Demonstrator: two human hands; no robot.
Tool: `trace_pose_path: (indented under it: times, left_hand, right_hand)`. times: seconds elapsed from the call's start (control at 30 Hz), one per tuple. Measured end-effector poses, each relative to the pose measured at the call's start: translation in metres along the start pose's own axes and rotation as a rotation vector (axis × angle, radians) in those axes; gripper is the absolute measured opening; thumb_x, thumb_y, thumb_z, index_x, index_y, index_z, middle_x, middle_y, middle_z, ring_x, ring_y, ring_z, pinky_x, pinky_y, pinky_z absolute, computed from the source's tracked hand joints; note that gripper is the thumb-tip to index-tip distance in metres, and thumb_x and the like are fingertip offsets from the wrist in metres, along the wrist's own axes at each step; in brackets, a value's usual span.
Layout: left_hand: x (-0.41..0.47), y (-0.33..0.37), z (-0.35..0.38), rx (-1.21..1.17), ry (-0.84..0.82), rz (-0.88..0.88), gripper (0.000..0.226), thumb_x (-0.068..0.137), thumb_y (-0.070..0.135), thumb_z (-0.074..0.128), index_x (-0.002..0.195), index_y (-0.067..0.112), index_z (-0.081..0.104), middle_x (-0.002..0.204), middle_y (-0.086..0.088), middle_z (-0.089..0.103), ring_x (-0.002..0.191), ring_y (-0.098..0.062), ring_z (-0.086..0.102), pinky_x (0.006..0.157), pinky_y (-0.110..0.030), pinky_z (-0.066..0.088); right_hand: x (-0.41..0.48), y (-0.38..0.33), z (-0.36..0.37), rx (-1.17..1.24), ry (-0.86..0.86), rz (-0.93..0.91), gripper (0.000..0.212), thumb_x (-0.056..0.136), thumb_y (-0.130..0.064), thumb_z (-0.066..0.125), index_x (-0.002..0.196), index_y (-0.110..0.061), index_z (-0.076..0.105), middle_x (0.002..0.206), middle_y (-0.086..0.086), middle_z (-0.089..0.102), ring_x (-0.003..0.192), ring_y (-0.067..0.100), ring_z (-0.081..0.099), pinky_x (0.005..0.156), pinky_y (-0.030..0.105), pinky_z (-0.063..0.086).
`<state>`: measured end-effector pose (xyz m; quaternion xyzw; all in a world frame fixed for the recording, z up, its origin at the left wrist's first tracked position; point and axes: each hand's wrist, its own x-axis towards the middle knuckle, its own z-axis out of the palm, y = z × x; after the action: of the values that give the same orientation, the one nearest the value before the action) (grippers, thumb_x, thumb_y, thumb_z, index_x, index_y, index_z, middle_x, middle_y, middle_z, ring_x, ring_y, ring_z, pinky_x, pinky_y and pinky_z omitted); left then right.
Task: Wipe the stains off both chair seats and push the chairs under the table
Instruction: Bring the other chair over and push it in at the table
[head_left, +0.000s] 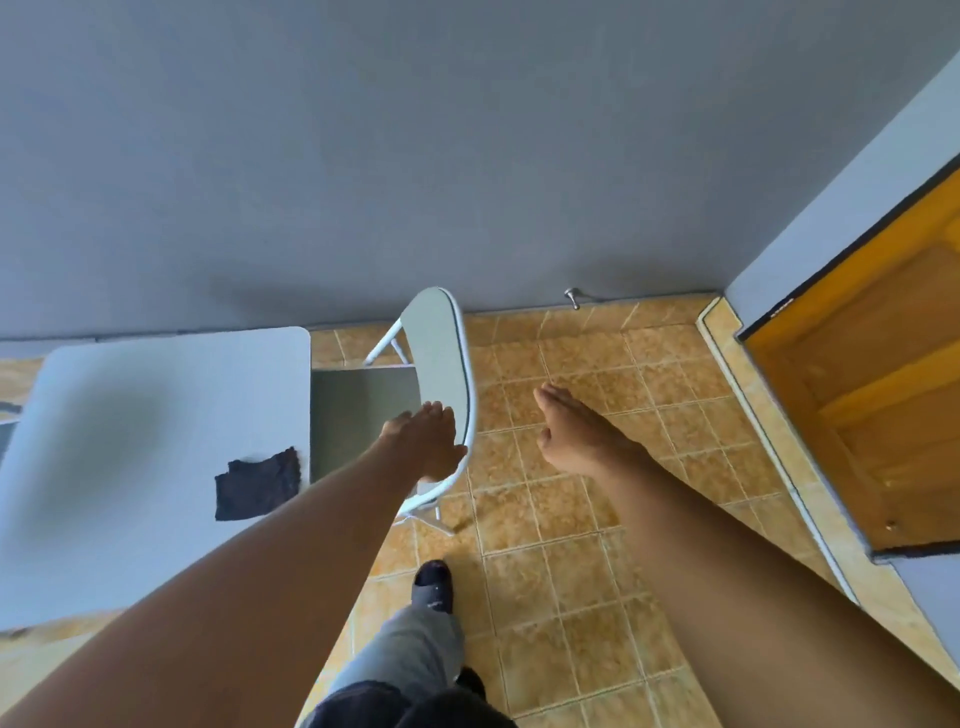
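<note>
**Left hand flat on the chair back, right hand free in the air**

Far left, the pale grey tabletop (130, 374) fills the side of the view, and on its near right corner lies a dark crumpled cloth (258, 483), flat and touched by neither hand. Just past the tabletop's right edge comes the folding chair (439, 343): its grey seat (358, 405) butts up against that edge, the seat's left side hidden beneath it. The curved backrest (441, 364) stands to the right of the seat, facing the tabletop. The left hand (426, 441) is laid on the near end of that backrest, palm on the panel, fingers (431, 413) stretched out straight over it, not curled round it. The cloth sits left of that forearm, near but apart. Moving right, the right hand (571, 431) hangs in the air over the tan tiled floor (597, 519), just beside the backrest but clear of it, fingers extended, nothing in it. Below, a dark-socked foot (434, 579) is planted near the chair's leg. Far right, a wooden door (883, 389).
</note>
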<state>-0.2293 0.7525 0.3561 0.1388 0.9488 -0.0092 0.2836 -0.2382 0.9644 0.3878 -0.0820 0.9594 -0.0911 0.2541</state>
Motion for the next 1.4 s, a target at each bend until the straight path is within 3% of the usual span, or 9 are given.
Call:
trace_pose_path:
  times: [0.13,0.23,0.5,0.67,0.87,1.0,1.1,1.2,1.4]
  left_hand:
    - [0.04,-0.01,-0.006,-0.043,0.003,-0.059,0.073,0.097,0.054,0.026,0.151,0.006,0.012,0.159,-0.012,0.014,0.146,-0.025,0.014,0.117,-0.043,0.02]
    - [0.063,-0.018,-0.008,-0.108,0.018,-0.109,0.075,0.095,0.057,0.03,0.148,0.005,0.02,0.155,-0.013,0.024,0.143,-0.026,0.024,0.113,-0.043,0.027]
    - [0.095,-0.032,0.021,-0.26,0.001,-0.203,0.085,0.09,0.065,0.033,0.147,0.003,0.02,0.154,-0.014,0.025,0.142,-0.027,0.024,0.113,-0.043,0.028]
    - [0.118,-0.047,0.035,-0.357,-0.006,-0.327,0.102,0.08,0.079,0.031,0.147,0.003,0.02,0.154,-0.014,0.026,0.141,-0.028,0.026,0.114,-0.042,0.028]
    - [0.15,-0.034,0.039,-0.625,-0.015,-0.527,0.125,0.063,0.091,0.04,0.148,0.004,0.017,0.155,-0.013,0.024,0.142,-0.028,0.023,0.114,-0.044,0.026]
    - [0.174,-0.008,0.051,-0.845,-0.096,-0.673,0.124,0.056,0.087,0.055,0.146,0.01,0.02,0.145,-0.015,0.034,0.13,-0.032,0.038,0.103,-0.047,0.039]
    - [0.189,0.009,0.055,-0.965,-0.124,-0.766,0.112,0.068,0.066,0.065,0.148,0.008,0.014,0.134,-0.017,0.047,0.118,-0.033,0.05,0.095,-0.039,0.044]
    - [0.199,0.012,0.057,-0.999,-0.076,-0.821,0.102,0.067,0.049,0.065,0.145,0.003,0.018,0.122,-0.015,0.058,0.109,-0.031,0.058,0.087,-0.036,0.048]
    - [0.202,0.011,0.059,-0.952,-0.057,-0.809,0.088,0.067,0.046,0.066,0.136,0.004,0.029,0.114,-0.011,0.06,0.098,-0.028,0.06,0.072,-0.032,0.046]
  right_hand:
    - [0.047,-0.01,-0.003,-0.031,-0.037,-0.089,0.066,0.102,-0.016,0.038,0.158,-0.017,0.003,0.166,-0.003,-0.003,0.153,0.015,-0.002,0.124,0.041,0.015]
    - [0.075,-0.019,-0.013,-0.075,-0.07,-0.166,0.07,0.1,-0.012,0.042,0.158,-0.018,0.003,0.166,-0.005,-0.003,0.153,0.014,-0.003,0.124,0.041,0.013]
    - [0.159,-0.025,-0.027,-0.197,-0.147,-0.218,0.077,0.095,-0.006,0.042,0.158,-0.024,0.002,0.166,-0.008,-0.004,0.152,0.012,-0.004,0.124,0.041,0.012]
    - [0.214,-0.052,-0.023,-0.358,-0.122,-0.463,0.076,0.093,0.008,0.038,0.157,-0.014,0.004,0.167,0.002,0.0,0.153,0.018,-0.004,0.123,0.035,0.003]
    - [0.283,-0.065,-0.019,-0.72,-0.169,-0.77,0.081,0.088,0.01,0.048,0.156,-0.01,0.008,0.166,0.01,0.004,0.153,0.027,-0.002,0.125,0.043,0.002]
    - [0.331,-0.057,-0.024,-0.878,-0.218,-0.81,0.076,0.09,0.005,0.046,0.156,-0.013,0.012,0.166,0.009,0.006,0.153,0.027,-0.003,0.124,0.045,0.0]
    - [0.361,-0.055,-0.028,-0.918,-0.222,-0.851,0.071,0.091,0.003,0.048,0.154,-0.014,0.019,0.165,0.008,0.009,0.153,0.028,-0.003,0.124,0.044,-0.002]
    - [0.379,-0.058,-0.026,-0.91,-0.189,-0.909,0.068,0.091,0.001,0.051,0.152,-0.013,0.024,0.164,0.011,0.015,0.152,0.03,-0.001,0.124,0.044,-0.003]
    - [0.395,-0.049,-0.014,-0.884,-0.159,-1.008,0.069,0.091,0.007,0.046,0.153,-0.017,0.026,0.162,0.005,0.023,0.151,0.03,0.01,0.124,0.043,-0.002]
